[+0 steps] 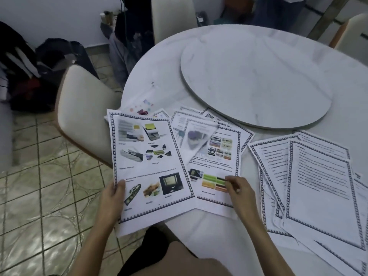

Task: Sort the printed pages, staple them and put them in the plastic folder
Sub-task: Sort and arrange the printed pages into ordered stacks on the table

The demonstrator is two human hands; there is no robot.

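Item one: a round white marble table [199, 246], with a raised round turntable [256, 76] of the same stone set on its far half. I logged the turntable as bare.

Item two: the left hand [111, 198], closed on the lower left edge of a picture page [151, 166] — thumb on top, fingers underneath. That page had a dark patterned border and rows of small colour photographs, and it hung partly past the table's edge, over the floor and my lap.

Item three: the right hand [239, 190], fingers curled and pinched together on the lower part of a second picture page [219, 176], which lay flat on the table just beside the first. I could not tell whether it had actually gripped the sheet or only pressed on it.

Item four: a loose heap of bordered pages [199, 120] behind those two, overlapping at odd angles, one of them lifted or folded into a tilted triangle.

Item five: a fanned stack of text pages [318, 186] to the right, same border, no pictures, apart from the picture pages.

Item six: something clear with coloured spots [143, 104] at the table's left edge, under the heap — possibly the plastic folder, though blur made that uncertain.

Item seven: a cream padded chair [83, 108] at the left, on a tiled floor [49, 186].
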